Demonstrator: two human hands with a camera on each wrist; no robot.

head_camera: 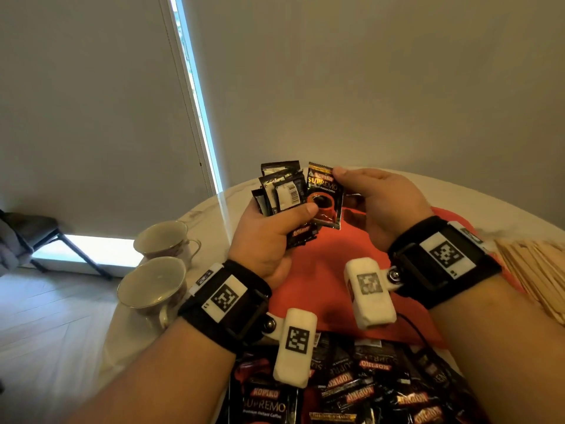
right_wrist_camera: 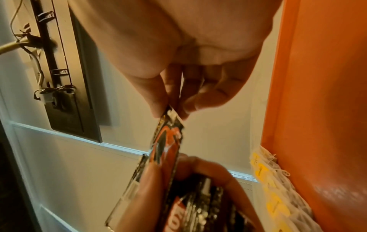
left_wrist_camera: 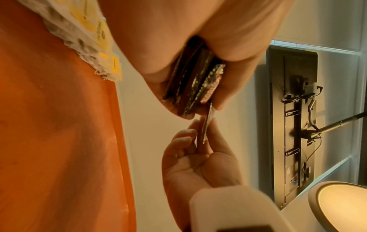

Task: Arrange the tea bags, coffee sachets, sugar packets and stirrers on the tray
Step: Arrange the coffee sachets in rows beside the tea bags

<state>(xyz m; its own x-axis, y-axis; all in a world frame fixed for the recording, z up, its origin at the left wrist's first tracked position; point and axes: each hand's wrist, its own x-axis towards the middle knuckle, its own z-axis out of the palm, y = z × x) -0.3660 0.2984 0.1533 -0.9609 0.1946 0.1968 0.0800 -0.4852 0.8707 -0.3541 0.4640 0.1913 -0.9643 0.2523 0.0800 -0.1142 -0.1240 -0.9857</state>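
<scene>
Holding a fanned stack of coffee sachets [head_camera: 282,191] upright, the left hand [head_camera: 269,237] has its fingers curled round them, above the orange tray [head_camera: 324,255]. Just to its right, the right hand [head_camera: 382,203] pinches one Supremo sachet [head_camera: 324,195] by the top edge; this sachet seems to touch the stack. More sachets [head_camera: 351,387] lie below both wrists.

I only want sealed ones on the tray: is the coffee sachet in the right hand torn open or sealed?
Sealed, apparently: the coffee sachet shows both crimped ends intact in the head view, pinched by the right hand.
</scene>
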